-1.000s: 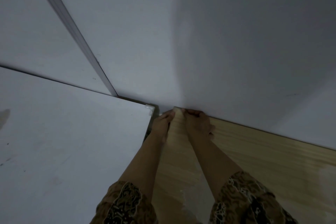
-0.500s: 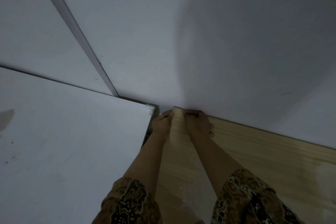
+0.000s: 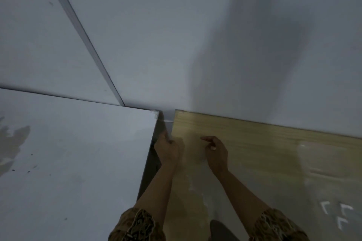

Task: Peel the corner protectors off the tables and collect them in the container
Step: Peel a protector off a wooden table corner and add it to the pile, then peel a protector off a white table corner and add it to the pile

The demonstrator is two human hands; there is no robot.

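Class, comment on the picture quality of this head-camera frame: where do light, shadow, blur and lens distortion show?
Head view: dim, flat light; a large soft shadow darkens the grey wall; pale glare patches on the light wooden tabletop; left hand and right hand are motion-soft; the white table's edges splay, wide-angle.
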